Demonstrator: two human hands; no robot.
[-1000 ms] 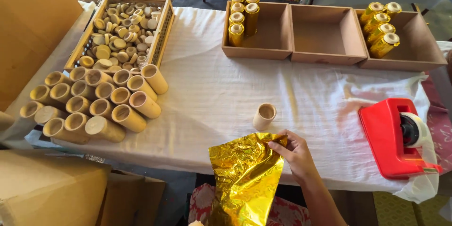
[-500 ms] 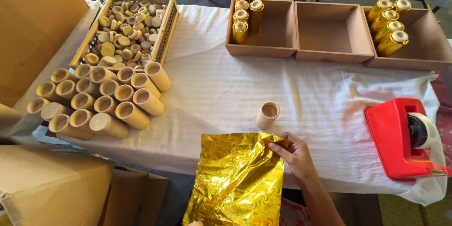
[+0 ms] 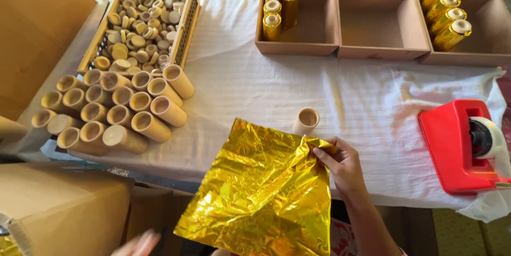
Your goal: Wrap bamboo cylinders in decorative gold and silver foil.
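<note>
foil sheet (image 3: 261,197) spread wider, right hand (image 3: 340,163) pinching corner

Crinkled gold foil sheet (image 3: 263,192), table-edge overhang

- Soft, even daylight fills the scene; the white surface (image 3: 266,91) is bright but not blown out.
- The gold foil (image 3: 261,192) throws glare from its creases.
- Short, faint shadows under the tubes (image 3: 122,109).
- At 7 o'clock a hand (image 3: 139,244) is motion-blurred.
</note>
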